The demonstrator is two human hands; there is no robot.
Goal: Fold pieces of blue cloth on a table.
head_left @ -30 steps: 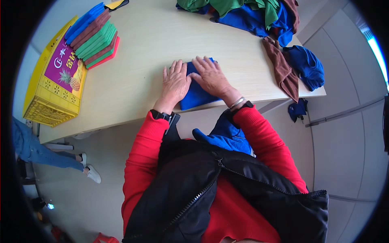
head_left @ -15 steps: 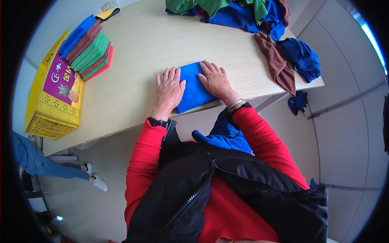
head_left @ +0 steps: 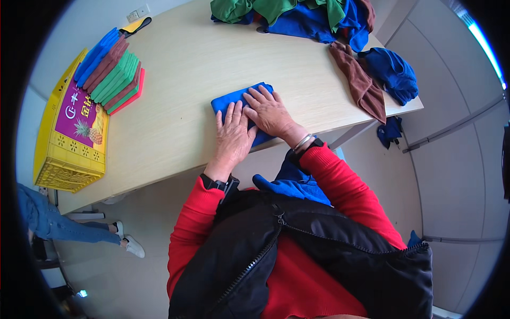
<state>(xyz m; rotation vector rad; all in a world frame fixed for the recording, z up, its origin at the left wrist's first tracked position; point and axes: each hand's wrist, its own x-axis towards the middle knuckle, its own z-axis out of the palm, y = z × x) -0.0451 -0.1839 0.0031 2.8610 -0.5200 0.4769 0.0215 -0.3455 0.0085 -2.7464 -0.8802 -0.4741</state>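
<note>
A folded blue cloth (head_left: 228, 100) lies flat at the table's near edge, partly covered by my two hands. My left hand (head_left: 231, 133) rests on its near left part, palm down with the fingers stretched out. Just right of it, my right hand (head_left: 271, 111) lies flat on the cloth too, fingers extended toward the upper left. The hands almost touch. Neither one grips the cloth; both press on its top.
At the left, a yellow plastic crate (head_left: 71, 170) holds upright folded cloths (head_left: 114, 74) in blue, brown, green and red. A heap of loose cloths (head_left: 303, 21) lies at the far right. Nearer are a brown cloth (head_left: 356, 80) and a crumpled blue cloth (head_left: 393, 74). A person's legs (head_left: 79, 228) show at left.
Both hands have come closer together over the blue cloth, the left moving right and nearer me. The cloth now lies turned, with its far left corner uncovered.
</note>
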